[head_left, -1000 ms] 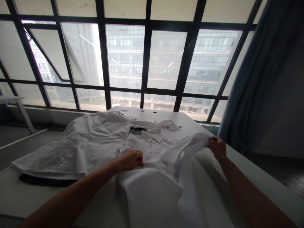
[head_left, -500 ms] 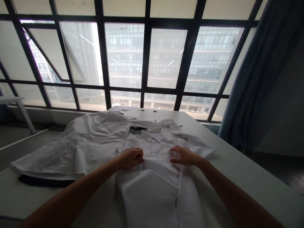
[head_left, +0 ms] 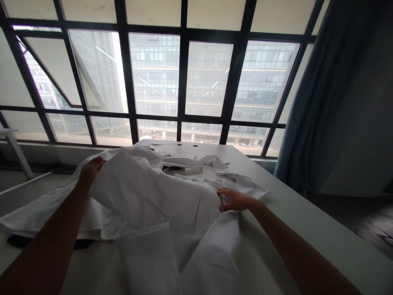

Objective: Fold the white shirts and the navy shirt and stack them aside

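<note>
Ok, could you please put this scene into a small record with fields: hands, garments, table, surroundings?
left hand: holding up an edge of the white shirt
right hand: fingers and thumb closed on the same shirt
shirt: partly raised, rumpled, buttons visible
other garment: white cloth, spread beside the shirt, dark item at its near edge
table: white
window: dark-framed, one pane tilted open
curtain: blue, at picture right

Bright backlight from windows; foreground dim; shirt softly blurred; edges stretched.
</note>
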Available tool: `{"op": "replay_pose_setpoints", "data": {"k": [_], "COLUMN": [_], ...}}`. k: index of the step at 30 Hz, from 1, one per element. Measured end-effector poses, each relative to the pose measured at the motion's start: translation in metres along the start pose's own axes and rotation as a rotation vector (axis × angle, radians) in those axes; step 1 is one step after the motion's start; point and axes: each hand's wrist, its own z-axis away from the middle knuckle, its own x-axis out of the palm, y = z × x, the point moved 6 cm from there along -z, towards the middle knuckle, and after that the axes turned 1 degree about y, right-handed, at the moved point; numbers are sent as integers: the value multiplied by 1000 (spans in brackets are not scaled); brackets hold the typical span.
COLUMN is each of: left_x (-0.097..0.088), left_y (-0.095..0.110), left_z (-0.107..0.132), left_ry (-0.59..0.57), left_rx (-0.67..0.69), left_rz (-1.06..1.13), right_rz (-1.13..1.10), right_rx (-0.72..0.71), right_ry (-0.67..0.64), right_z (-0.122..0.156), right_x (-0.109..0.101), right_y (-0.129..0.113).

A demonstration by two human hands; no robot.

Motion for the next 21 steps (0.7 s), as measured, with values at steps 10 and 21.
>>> {"op": "replay_pose_setpoints", "data": {"k": [10,21], "left_x": [150,204], "left_y": [2,-44], "left_z": [101,183], "left_ry": [-527,-1164], "left_rx": [703,739], "left_rz": [-798,-1013], "right_rz": [113,34], "right_rx": [-111,-108], "right_ry": [238,104], "right_z": [-1,-5], "right_x": [3,42], "right_y": [-43,-88]}}
